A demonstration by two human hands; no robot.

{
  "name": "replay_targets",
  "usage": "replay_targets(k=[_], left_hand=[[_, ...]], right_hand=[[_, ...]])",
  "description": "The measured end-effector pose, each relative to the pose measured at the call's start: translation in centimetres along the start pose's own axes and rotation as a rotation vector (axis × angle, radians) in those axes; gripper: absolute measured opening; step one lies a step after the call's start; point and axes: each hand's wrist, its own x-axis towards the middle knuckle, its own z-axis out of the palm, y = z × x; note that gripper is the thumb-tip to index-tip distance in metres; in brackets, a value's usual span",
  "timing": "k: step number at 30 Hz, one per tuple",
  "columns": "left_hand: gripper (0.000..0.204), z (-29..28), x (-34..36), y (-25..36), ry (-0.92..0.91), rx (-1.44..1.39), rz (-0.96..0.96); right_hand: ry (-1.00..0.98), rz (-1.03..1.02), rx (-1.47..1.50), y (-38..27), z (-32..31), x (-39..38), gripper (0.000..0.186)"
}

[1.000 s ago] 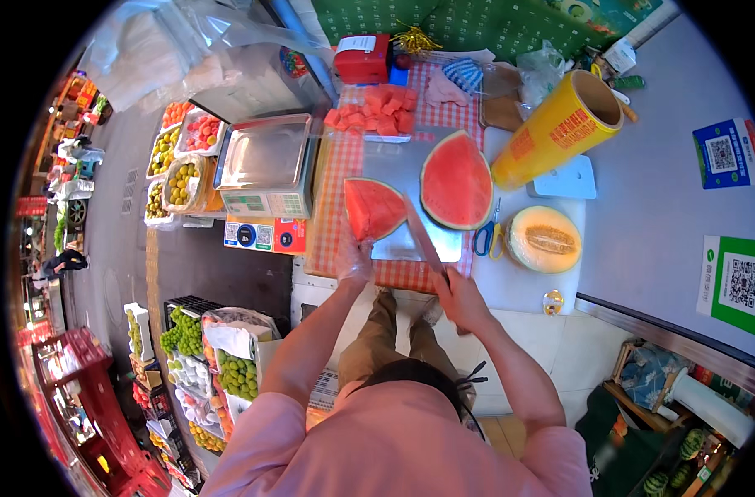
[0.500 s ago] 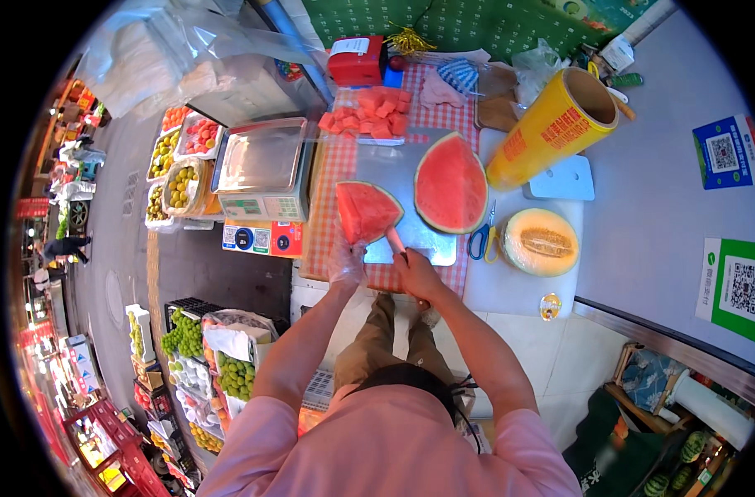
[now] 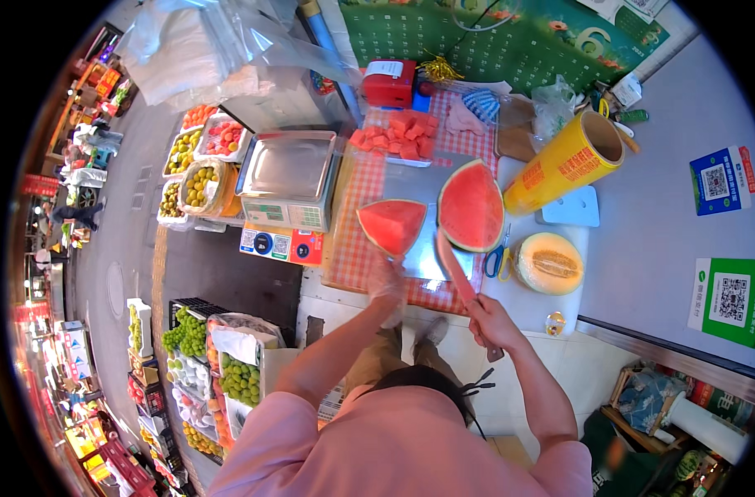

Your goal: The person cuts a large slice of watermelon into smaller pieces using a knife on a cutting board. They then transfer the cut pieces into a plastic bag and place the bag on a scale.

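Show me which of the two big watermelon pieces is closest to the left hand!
The smaller wedge, on the left, right by the left hand. The larger watermelon piece lies to its right, farther from that hand.

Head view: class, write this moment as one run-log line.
left hand: at near end of watermelon wedge | right hand: holding knife | larger watermelon piece: right of wedge | watermelon cubes: beyond both

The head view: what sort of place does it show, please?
Probably a small fruit stall or shop beside a street: green grapes are set out in view, and a weighing scale stands near a cut watermelon wedge.
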Motion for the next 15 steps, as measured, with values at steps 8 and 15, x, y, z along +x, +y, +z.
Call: replay_targets(k=[8, 15], left_hand=[[0.037, -5.3, 4.7, -0.3, -0.138, 0.367, 0.056], [0.054, -2.9, 0.1, 1.7, -0.114, 0.245, -0.003]], right_hand=[[0.364, -0.368, -0.486, -4.4, 5.2, 7.0, 0.034], [0.455, -0.345, -0.746, -7.9, 8.7, 9.8, 0.038]])
